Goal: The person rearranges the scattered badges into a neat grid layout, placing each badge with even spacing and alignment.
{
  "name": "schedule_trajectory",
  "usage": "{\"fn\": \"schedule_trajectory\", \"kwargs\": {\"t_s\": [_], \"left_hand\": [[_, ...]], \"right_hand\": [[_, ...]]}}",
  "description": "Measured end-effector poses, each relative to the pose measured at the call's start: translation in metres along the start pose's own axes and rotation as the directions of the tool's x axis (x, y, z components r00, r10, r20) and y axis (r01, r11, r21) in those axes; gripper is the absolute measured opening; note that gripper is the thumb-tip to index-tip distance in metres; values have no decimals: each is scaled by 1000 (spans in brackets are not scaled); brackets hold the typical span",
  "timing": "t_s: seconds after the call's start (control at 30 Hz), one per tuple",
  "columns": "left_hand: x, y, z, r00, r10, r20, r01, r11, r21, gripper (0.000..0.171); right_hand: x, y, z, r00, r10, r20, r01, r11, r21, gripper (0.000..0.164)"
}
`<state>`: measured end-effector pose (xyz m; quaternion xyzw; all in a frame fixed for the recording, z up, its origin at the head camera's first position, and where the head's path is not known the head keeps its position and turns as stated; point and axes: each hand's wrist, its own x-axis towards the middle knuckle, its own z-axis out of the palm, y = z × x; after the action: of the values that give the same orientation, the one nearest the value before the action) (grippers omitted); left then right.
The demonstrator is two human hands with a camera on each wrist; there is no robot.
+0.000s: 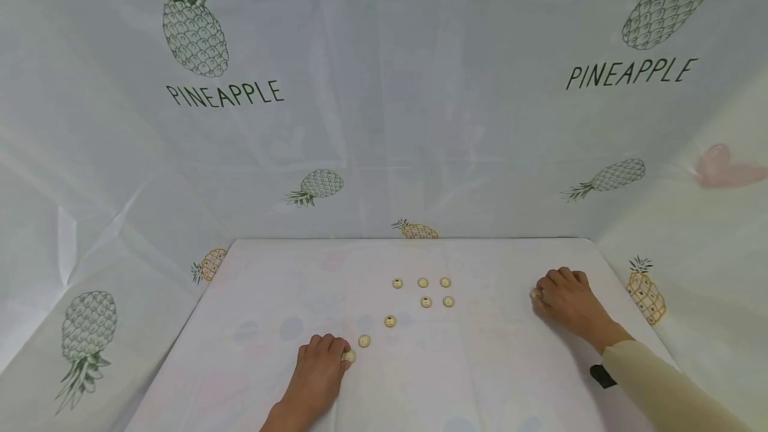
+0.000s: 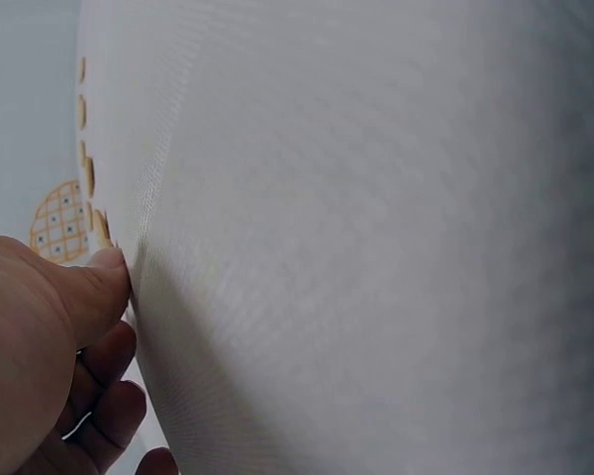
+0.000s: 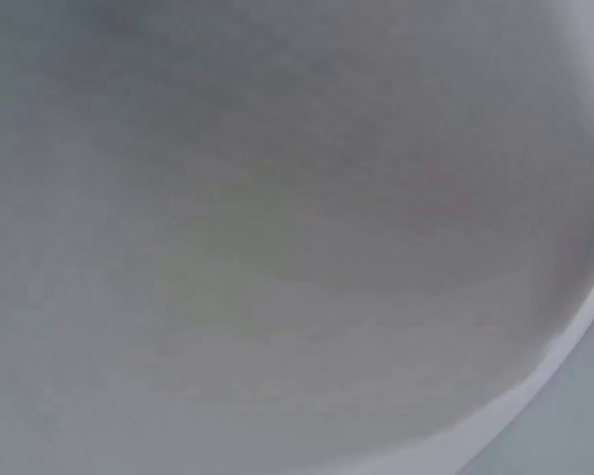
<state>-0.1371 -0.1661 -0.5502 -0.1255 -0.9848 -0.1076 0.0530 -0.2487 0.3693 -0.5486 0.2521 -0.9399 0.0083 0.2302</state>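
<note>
In the head view my left hand (image 1: 319,371) is low over the near left part of the table and pinches a small round wooden disc (image 1: 349,356) at its fingertips. Just beyond it lies another disc (image 1: 364,341). The left wrist view shows the same hand (image 2: 54,327) with its thumb down at the tabletop and several discs (image 2: 89,178) seen edge-on. Over on the right, my right hand (image 1: 567,299) grips a pale disc (image 1: 536,293) between thumb and fingers. Only blurred pale cloth fills the right wrist view; the hand is out of it.
Several more discs lie mid-table, among them a far one (image 1: 397,283), a right one (image 1: 449,301) and a nearer one (image 1: 390,321). A white cloth covers the table (image 1: 510,365). Pineapple-printed sheeting (image 1: 384,119) stands behind and on both sides.
</note>
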Motion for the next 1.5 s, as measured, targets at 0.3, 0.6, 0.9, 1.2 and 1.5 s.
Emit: {"fn": "schedule_trajectory", "kwargs": {"t_s": [0.3, 0.6, 0.9, 1.2, 1.5], "left_hand": [[1, -1, 1, 1000, -11, 15, 11, 1000, 2, 18], [2, 0, -1, 1000, -10, 14, 10, 1000, -9, 19], [2, -1, -1, 1000, 6, -3, -6, 1000, 9, 20], [2, -3, 0, 1000, 18, -18, -18, 1000, 16, 20], [0, -3, 2, 998, 37, -47, -36, 999, 22, 21]], "right_hand": [[17, -13, 7, 983, -159, -94, 155, 987, -45, 36], [38, -42, 5, 987, -153, -45, 152, 988, -25, 18], [60, -76, 10, 987, -162, -4, 162, 986, -29, 22], [77, -105, 16, 986, -170, 4, 170, 985, -7, 26], [91, -129, 22, 980, -199, 15, 198, 980, 25, 26]]}}
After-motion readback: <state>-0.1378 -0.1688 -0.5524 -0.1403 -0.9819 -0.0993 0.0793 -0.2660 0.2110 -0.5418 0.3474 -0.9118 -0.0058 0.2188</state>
